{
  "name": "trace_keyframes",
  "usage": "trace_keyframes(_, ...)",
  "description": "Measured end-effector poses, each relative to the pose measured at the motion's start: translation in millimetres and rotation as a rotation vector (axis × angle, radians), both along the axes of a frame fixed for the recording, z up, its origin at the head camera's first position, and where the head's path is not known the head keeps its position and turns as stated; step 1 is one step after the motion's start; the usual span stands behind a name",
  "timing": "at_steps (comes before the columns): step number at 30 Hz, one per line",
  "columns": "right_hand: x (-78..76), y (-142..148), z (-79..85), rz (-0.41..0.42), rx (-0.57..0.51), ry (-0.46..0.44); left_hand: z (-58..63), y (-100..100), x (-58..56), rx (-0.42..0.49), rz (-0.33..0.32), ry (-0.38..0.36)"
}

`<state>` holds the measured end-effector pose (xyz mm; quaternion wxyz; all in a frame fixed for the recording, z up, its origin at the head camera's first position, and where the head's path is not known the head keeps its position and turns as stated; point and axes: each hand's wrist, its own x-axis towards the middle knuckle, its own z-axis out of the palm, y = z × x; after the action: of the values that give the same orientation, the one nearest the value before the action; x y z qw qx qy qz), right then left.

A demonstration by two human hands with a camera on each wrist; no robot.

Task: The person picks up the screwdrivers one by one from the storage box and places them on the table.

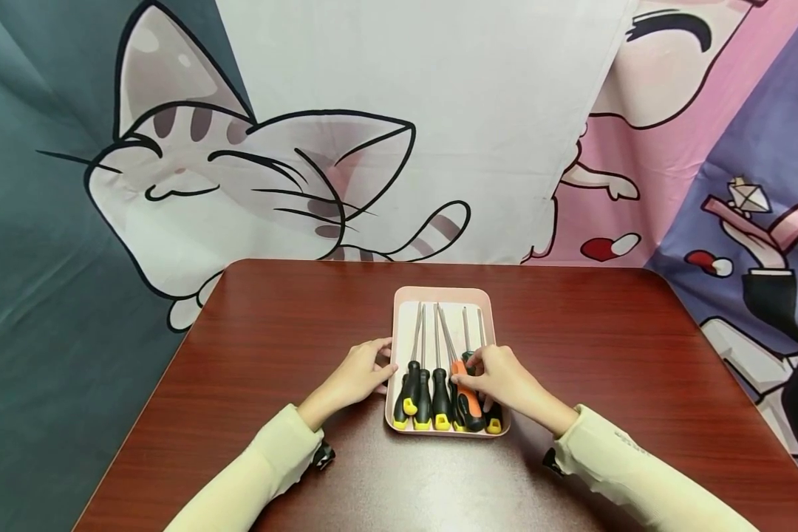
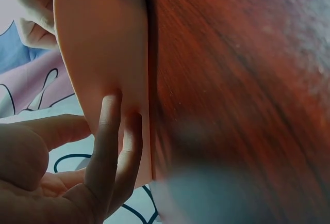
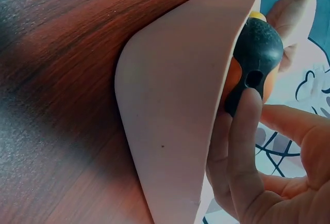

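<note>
On a dark-red worktop (image 1: 292, 325), black-and-yellow screwdrivers (image 1: 441, 395) crowd the near end of a pink tray (image 1: 442, 293), where the bent fingers and thumb of a person's right hand (image 1: 505, 373) pinch an orange-and-black screwdriver (image 1: 471, 403) at right. Level with them at left, the left hand (image 1: 359, 369) holds the tray, thumb at the rim and slightly bent fingers against the outer wall. Toward the far end, the pinched tool's shaft (image 1: 447, 333) slants left close to a neighbour's tip, so a hasty pull could snag it, or skew the tray should the left hand's hold slacken.
</note>
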<state>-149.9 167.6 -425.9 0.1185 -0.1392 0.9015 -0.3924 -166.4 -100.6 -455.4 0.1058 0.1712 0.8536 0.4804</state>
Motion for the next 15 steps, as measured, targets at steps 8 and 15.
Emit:
trace_keyframes(8, -1.3, -4.0, -1.9, 0.033, 0.079, 0.053, 0.5, 1.0, -0.1, 0.010, -0.001, 0.009)
trace_keyframes(15, -2.3, -8.0, -3.0, 0.019, 0.103, 0.039, -1.6, 2.0, -1.2, 0.011, 0.023, -0.018)
